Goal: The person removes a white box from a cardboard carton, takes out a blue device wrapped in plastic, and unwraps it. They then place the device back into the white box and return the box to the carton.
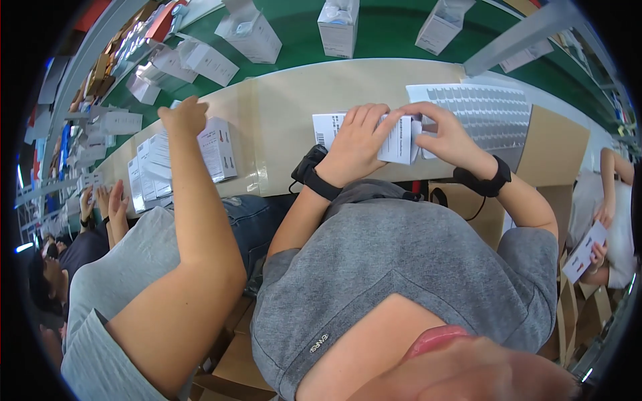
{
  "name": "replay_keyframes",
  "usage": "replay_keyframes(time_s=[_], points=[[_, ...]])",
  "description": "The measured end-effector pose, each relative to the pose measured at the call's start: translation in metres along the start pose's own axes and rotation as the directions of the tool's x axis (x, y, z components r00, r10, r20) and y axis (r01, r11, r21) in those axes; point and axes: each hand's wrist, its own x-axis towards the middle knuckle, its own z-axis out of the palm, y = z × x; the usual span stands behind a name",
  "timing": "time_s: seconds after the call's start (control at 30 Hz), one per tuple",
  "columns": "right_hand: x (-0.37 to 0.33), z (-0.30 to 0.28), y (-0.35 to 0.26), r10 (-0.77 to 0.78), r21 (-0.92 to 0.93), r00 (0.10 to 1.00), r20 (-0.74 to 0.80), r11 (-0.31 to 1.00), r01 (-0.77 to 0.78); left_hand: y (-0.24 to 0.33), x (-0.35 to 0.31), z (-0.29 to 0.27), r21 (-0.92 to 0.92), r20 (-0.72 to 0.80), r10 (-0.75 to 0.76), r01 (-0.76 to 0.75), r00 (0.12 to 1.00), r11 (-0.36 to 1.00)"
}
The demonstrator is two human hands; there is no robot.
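A white printed carton (399, 146) lies on the beige worktable (287, 100) in front of me. My left hand (361, 140) rests over it, fingers bent across its top. At the carton's right end is my right hand (451, 136), forefinger and thumb curved around that end, with a gap between them. The carton's middle is hidden under my left hand. Just right of it, partly behind my right hand, is a pale tray (478, 110) with rows of small compartments or pieces; I cannot make out which.
A green conveyor belt (294, 30) beyond the table carries several open white boxes (338, 30). To my left, a co-worker's arm (200, 194) reaches over white printed cartons (217, 150). A brown cardboard box (558, 144) stands right; another person holds a white carton (585, 252) there.
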Motion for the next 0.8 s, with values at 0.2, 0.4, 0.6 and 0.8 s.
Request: replay_keyframes(time_s=[0.2,0.4,0.6,0.8], points=[[-0.002,0.016,-0.008,-0.051,-0.062,0.995,-0.088,0.997,0.045,-0.015,-0.012,0.002,-0.146,-0.013,-0.028,0.026,1.0,0.989],[0.011,0.01,0.002,-0.052,-0.167,0.998,-0.038,0.985,0.045,-0.019,-0.016,0.011,-0.203,0.044,-0.129,0.136,0.991,0.97],[0.006,-0.002,0.016,-0.117,-0.218,0.992,-0.037,0.97,0.107,-0.013,-0.011,0.027,-0.148,0.016,-0.139,0.139,0.99,0.979],[0.008,-0.001,0.01,-0.156,-0.169,0.985,-0.078,0.975,0.141,-0.025,-0.014,0.041,-0.164,-0.112,-0.175,0.156,0.978,0.974]])
